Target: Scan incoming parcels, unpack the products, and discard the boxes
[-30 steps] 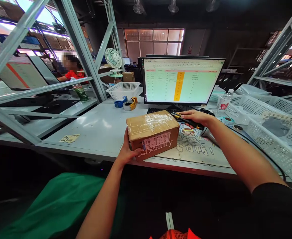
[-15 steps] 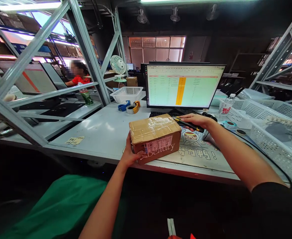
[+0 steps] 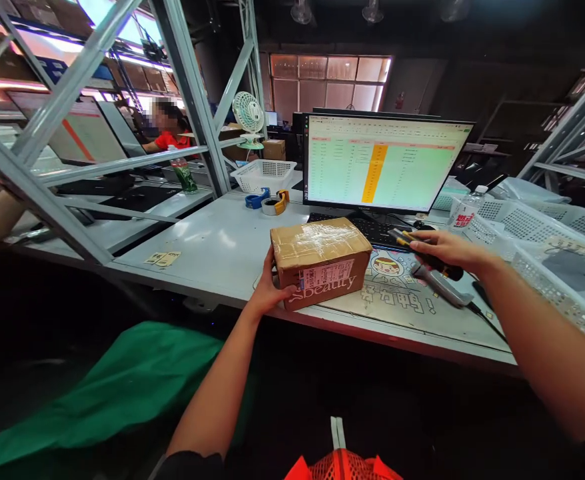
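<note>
A taped cardboard box [image 3: 322, 250] with a shipping label and "beauty" printed on its front sits near the desk's front edge. My left hand [image 3: 271, 287] grips its left side, thumb on the front face and the other fingers partly hidden behind. To the right of the box, apart from it, my right hand [image 3: 445, 248] is closed around a black and yellow utility knife [image 3: 405, 238], its tip pointing left toward the box. Below that hand a grey handheld scanner [image 3: 442, 285] lies on the printed desk mat [image 3: 397, 303].
Behind the box stand a keyboard [image 3: 375, 230] and a monitor [image 3: 342, 160]. Tape dispensers [image 3: 272, 205] and a white basket [image 3: 264, 175] are at the back left. White baskets [image 3: 547, 227] and a bottle [image 3: 467, 208] line the right. A metal frame [image 3: 190, 100] rises at left, a person in red [image 3: 172, 139] beyond.
My right hand has moved right with the utility knife, away from the box's corner, and the scanner now shows more. The view has shifted; my left hand still grips the box.
</note>
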`<move>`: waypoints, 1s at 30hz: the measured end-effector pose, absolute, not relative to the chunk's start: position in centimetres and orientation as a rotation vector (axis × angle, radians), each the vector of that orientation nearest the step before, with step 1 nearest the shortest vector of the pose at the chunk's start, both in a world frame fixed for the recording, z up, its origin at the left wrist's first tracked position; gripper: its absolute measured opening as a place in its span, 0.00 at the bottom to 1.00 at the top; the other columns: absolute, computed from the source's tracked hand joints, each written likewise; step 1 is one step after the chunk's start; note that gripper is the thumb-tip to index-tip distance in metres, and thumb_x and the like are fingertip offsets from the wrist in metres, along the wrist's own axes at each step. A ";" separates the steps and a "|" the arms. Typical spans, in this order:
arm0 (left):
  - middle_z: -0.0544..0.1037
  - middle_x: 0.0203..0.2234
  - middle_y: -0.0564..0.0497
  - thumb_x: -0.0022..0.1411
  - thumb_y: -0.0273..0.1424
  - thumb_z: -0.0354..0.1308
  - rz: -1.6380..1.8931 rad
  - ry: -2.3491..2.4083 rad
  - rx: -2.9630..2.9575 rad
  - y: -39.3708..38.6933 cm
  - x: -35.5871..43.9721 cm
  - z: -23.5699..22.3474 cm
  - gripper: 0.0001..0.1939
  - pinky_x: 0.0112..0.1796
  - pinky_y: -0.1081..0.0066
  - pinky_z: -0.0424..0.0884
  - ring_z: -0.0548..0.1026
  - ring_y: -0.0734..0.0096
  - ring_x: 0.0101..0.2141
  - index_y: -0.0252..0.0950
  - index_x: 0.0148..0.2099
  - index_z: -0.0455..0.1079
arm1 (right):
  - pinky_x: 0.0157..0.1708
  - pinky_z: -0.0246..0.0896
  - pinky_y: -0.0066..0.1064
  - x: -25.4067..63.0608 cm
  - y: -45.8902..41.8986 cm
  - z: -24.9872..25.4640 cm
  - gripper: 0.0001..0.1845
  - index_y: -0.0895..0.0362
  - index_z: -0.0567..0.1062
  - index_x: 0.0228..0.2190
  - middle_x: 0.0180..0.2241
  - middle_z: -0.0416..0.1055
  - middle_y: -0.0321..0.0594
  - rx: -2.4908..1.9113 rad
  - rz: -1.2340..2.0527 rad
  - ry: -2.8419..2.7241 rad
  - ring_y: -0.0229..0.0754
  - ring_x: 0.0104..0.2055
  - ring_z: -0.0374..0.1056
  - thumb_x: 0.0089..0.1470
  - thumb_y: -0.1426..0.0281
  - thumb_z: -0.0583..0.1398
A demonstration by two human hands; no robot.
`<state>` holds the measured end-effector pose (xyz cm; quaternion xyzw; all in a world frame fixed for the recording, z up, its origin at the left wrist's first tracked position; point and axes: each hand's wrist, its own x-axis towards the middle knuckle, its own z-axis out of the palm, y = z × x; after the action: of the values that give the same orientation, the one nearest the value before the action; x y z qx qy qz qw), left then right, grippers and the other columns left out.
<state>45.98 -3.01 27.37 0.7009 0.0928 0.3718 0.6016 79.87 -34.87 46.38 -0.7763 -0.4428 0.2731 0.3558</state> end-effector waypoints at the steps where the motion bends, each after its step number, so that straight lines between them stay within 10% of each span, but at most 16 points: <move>1: 0.55 0.77 0.37 0.48 0.47 0.81 0.829 0.200 1.614 -2.7 45.8 27.4 0.74 0.70 0.42 0.62 0.64 0.37 0.71 0.49 0.82 0.34 | 0.23 0.64 0.32 79.8 -34.3 47.2 0.33 0.53 0.78 0.58 0.27 0.76 0.38 -2.076 0.552 -1.215 0.43 0.26 0.71 0.59 0.47 0.66; 6: 0.61 0.74 0.36 0.47 0.43 0.83 0.668 0.149 1.579 -0.9 44.8 27.4 0.74 0.72 0.39 0.56 0.62 0.36 0.72 0.49 0.82 0.37 | 0.39 0.66 0.39 73.8 -27.3 51.6 0.19 0.50 0.80 0.52 0.39 0.81 0.45 -2.282 -0.105 -1.777 0.49 0.38 0.73 0.62 0.59 0.63; 15: 0.59 0.76 0.37 0.47 0.36 0.81 0.648 0.109 1.660 -0.7 44.5 27.9 0.75 0.69 0.40 0.64 0.67 0.35 0.69 0.49 0.83 0.34 | 0.38 0.58 0.37 59.4 -15.4 52.7 0.17 0.53 0.84 0.49 0.40 0.81 0.49 -2.322 -0.443 -2.393 0.50 0.40 0.74 0.71 0.61 0.57; 30: 0.65 0.73 0.38 0.43 0.35 0.84 0.649 0.065 1.701 1.7 44.0 29.3 0.71 0.71 0.37 0.58 0.64 0.36 0.72 0.47 0.81 0.50 | 0.36 0.61 0.46 71.4 -26.5 51.6 0.10 0.51 0.85 0.32 0.27 0.75 0.51 -2.856 -0.459 -1.914 0.56 0.33 0.73 0.62 0.70 0.63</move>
<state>43.99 1.71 29.32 0.7377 0.0281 0.2815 0.6130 71.39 -26.54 51.56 -0.8125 -0.5445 -0.1305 -0.1626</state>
